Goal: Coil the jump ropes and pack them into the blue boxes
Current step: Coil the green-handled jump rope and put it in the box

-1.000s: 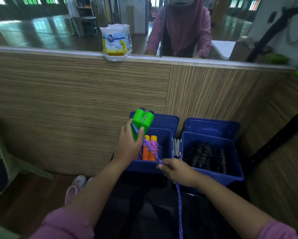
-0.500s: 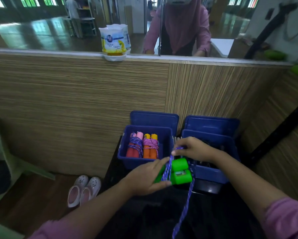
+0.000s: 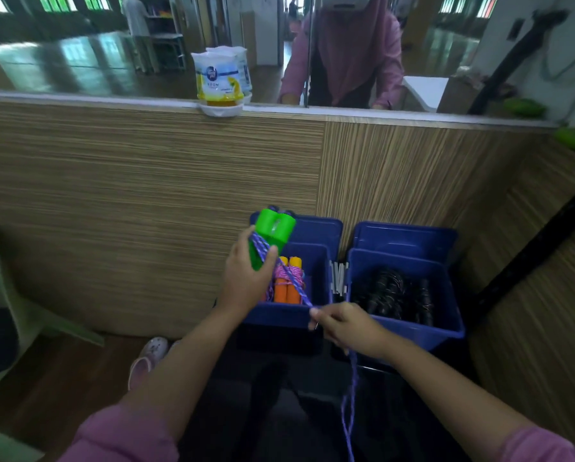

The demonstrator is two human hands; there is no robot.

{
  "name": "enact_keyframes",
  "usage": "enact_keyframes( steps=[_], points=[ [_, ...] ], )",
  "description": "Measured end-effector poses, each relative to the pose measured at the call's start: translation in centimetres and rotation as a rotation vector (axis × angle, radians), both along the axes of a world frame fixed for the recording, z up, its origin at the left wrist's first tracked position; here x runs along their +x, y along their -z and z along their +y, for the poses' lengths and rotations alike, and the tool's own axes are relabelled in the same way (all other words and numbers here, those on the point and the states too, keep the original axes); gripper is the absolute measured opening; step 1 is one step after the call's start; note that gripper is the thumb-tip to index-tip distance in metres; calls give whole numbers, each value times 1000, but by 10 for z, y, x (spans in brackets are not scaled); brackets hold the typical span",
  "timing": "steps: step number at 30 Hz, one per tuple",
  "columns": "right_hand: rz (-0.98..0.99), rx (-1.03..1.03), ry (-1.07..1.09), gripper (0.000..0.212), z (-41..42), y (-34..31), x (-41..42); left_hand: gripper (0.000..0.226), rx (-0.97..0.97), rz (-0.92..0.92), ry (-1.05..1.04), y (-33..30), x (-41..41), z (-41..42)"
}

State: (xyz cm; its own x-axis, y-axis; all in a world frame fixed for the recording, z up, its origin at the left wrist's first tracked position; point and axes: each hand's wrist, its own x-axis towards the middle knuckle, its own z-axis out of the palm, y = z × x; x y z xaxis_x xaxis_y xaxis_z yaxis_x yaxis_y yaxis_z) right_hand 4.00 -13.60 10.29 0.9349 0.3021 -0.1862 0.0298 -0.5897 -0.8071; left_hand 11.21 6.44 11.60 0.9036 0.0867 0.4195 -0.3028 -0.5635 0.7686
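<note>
My left hand (image 3: 246, 278) grips the two green handles (image 3: 272, 230) of a jump rope, held upright above the left blue box (image 3: 289, 316). Its purple cord (image 3: 296, 285) wraps over the handles, runs taut down to my right hand (image 3: 346, 326), which pinches it, then hangs toward the floor. Inside the left box lie coiled ropes with orange handles (image 3: 287, 288). The right blue box (image 3: 412, 331) holds dark coiled ropes (image 3: 392, 295).
Both boxes stand on a dark surface (image 3: 279, 395) against a wood-grain partition (image 3: 146, 211), their lids leaning behind them. An air-freshener tub (image 3: 219, 85) sits on the ledge above. A pink shoe (image 3: 146, 358) lies on the floor at left. Another person (image 3: 346, 51) stands beyond the glass.
My left hand lifted the green handles from low in front of the boxes up above the left box. My right hand came back down and pulled the cord taut.
</note>
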Motion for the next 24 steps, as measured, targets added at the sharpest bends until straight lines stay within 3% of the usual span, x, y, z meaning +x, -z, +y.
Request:
enact_keyframes(
  steps=[2,5,8,11,15,18,21,24],
  points=[
    [-186,-205,-119,36,6,-13,-6,55,96,103,-52,4,7,9],
    [-294,-208,-165,28,10,-44,-5,62,415,253,49,21,1,20],
    [-338,-201,-153,19,4,-63,10,78,677,237,267,37,-19,21],
    [-280,-216,-149,20,-13,-59,28,77,773,138,541,47,-45,12],
    [-169,-105,-142,17,-33,-33,38,74,589,74,711,40,-70,1],
    [-24,122,-12,19,-45,-9,39,68,429,22,772,31,-74,1],
    [81,209,75,11,-42,8,31,49,237,-38,695,23,-68,2],
    [123,232,128,26,-20,12,18,40,117,-70,512,17,-54,2]
  ],
)
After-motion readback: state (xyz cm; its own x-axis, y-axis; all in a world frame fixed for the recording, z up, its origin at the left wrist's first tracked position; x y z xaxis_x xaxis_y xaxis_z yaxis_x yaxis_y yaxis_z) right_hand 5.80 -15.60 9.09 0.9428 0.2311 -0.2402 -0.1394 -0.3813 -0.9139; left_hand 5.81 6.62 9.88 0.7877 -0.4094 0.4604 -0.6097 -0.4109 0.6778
